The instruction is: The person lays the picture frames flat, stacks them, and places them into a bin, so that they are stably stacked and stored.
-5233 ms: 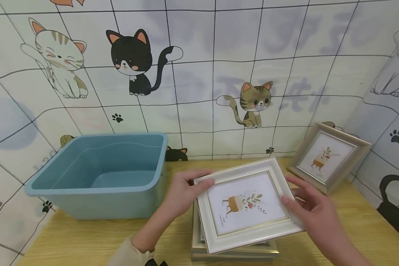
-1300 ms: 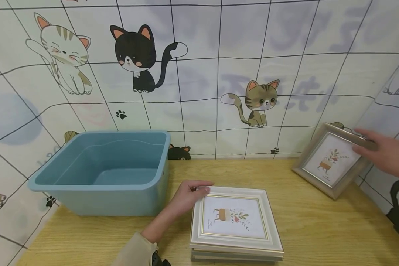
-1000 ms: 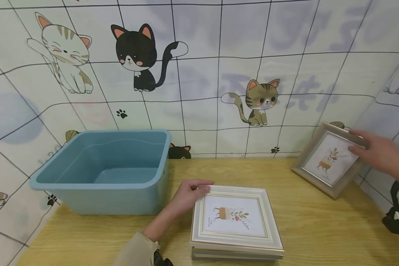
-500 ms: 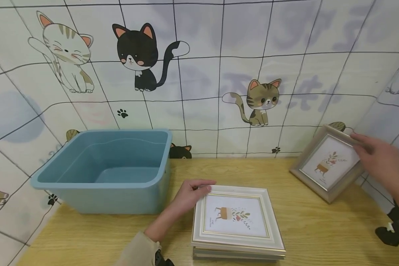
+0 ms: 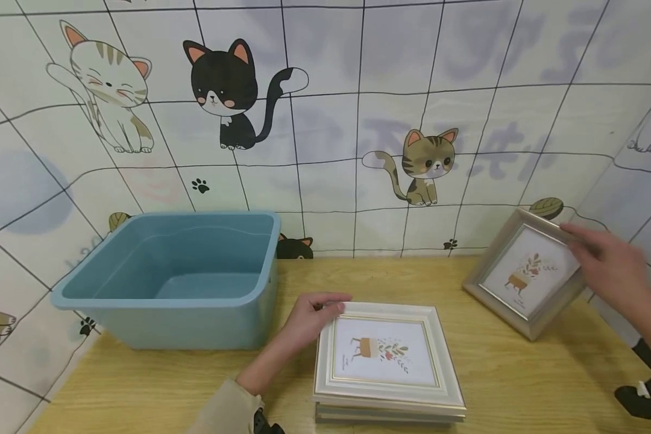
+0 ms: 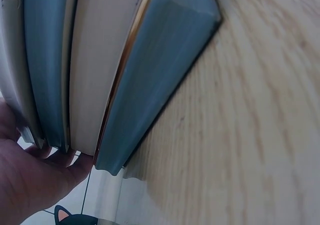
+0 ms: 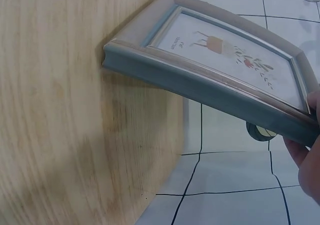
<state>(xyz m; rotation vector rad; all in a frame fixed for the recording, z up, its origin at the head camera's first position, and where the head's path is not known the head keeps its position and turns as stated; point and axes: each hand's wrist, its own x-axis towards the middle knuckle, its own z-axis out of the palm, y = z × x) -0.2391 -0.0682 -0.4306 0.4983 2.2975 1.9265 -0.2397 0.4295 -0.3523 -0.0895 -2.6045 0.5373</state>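
Note:
A white picture frame [image 5: 387, 352] with gold inner trim lies on top of a stack of frames [image 6: 105, 75] on the table. My left hand [image 5: 311, 319] grips the stack's far left corner, thumb on the top frame and fingers along the back side, as the left wrist view shows. At the right, my right hand [image 5: 610, 262] pinches the upper right corner of a champagne-coloured picture frame [image 7: 200, 90], thumb on the front and fingers behind. That frame leans back, its lower corner on or close to the table; both frames show a plant print.
A blue plastic bin [image 5: 163, 307] stands at the left, with nothing seen inside. The wooden table [image 5: 521, 386] meets a cat-patterned wall covering [image 5: 325, 120] at the back and right.
Earlier both hands held the white frame above the stack; now it lies on it. My right hand has moved to the champagne-coloured frame and shifted it slightly left and forward. The left hand stays.

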